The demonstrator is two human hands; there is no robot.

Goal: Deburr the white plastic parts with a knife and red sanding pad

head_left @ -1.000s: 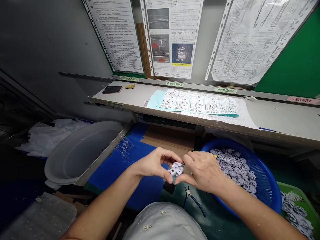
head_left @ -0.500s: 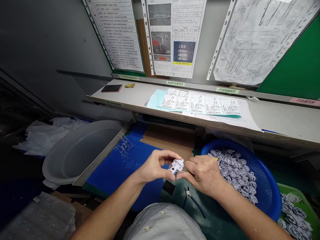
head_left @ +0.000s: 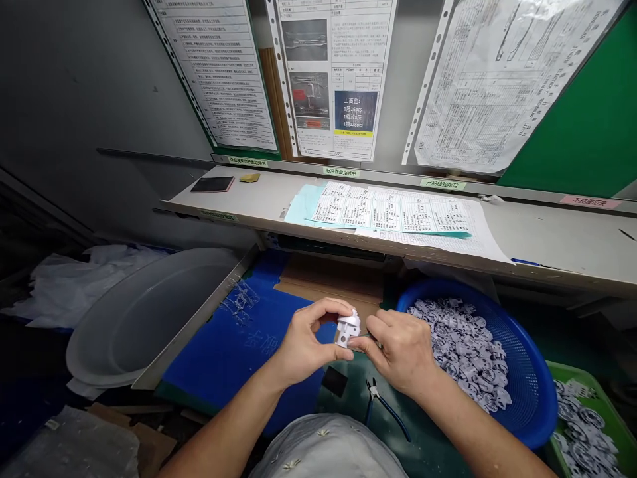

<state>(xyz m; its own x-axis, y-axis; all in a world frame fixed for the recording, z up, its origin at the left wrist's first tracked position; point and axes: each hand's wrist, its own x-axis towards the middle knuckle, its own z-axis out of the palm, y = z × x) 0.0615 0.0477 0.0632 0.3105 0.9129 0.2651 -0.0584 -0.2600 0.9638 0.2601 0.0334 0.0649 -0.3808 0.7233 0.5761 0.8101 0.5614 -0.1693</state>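
A small white plastic part (head_left: 347,328) with round holes is pinched between the thumb and fingers of my left hand (head_left: 313,335). My right hand (head_left: 401,342) is closed beside it, its thumb tip reaching the part's lower right edge. A thin grey metal tool shows slightly between the right fingers; most of it is hidden, and its kind cannot be told. Below the hands, diagonal cutters (head_left: 383,406) with blue handles lie on the green bench mat (head_left: 358,392). A black square pad (head_left: 334,382) is just left of them.
On the right are a blue basket (head_left: 535,392) of white parts and a green tray (head_left: 567,373) holding more. Clear plastic scraps (head_left: 239,302) lie on the blue sheet (head_left: 199,362). A large grey tub (head_left: 144,318) stands left; a shelf (head_left: 269,206) with papers runs across behind.
The white part has been turned in my left hand, so a different face with holes shows. My right hand stays close beside it. The whole view has shifted slightly.
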